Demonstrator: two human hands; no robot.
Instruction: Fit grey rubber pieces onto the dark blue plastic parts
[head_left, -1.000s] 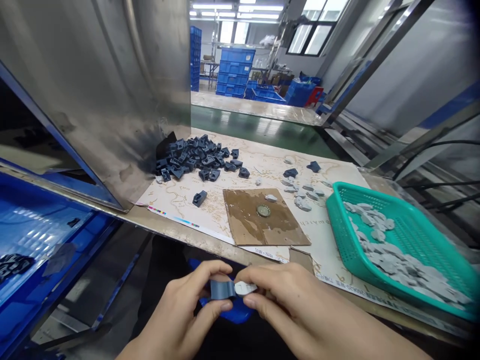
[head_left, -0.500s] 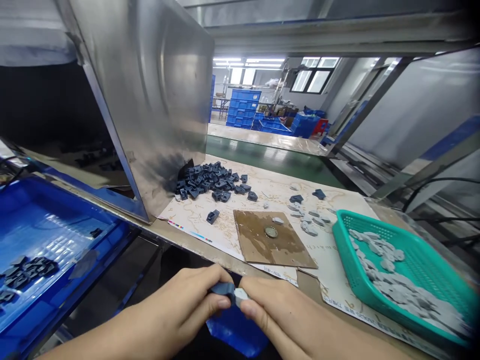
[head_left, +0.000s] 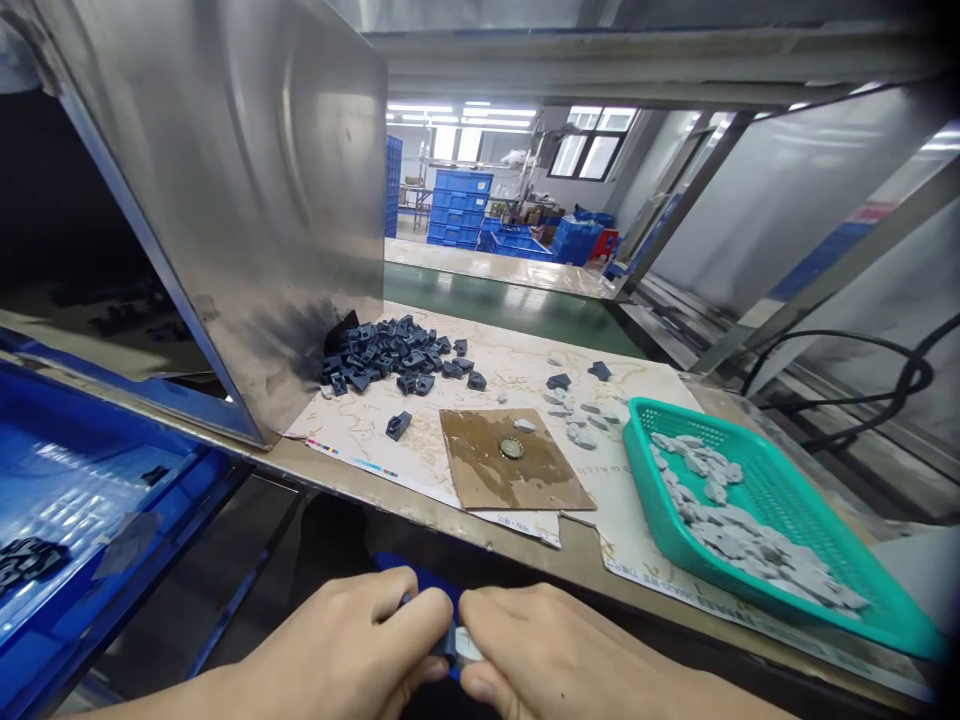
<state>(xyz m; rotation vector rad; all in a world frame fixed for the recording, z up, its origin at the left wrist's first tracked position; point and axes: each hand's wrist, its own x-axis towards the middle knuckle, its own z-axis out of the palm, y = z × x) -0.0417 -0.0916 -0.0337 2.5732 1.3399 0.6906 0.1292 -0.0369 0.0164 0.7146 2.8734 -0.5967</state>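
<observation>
My left hand (head_left: 352, 650) and my right hand (head_left: 547, 655) meet at the bottom edge, below the table's front. Between their pinched fingertips sits a small dark blue plastic part with a light grey piece (head_left: 459, 645) pushed against it; both hands grip it. A pile of the same dark blue parts (head_left: 390, 355) lies on the paper-covered table (head_left: 420, 505) against a steel panel. One single dark part (head_left: 398, 425) lies apart. Light grey pieces (head_left: 577, 425) are scattered mid-table, and more fill a teal basket (head_left: 795, 500) on the right.
A brown cardboard square (head_left: 510, 480) with a small round metal disc (head_left: 511, 447) lies near the front edge. A slanted steel panel (head_left: 247, 200) stands at left, a blue bin (head_left: 82, 500) with a few dark parts below it. Black cables (head_left: 900, 375) loop at right.
The hands have pressed closer together around the two pieces and sit lower in the picture. The view has shifted slightly; nothing on the table has moved.
</observation>
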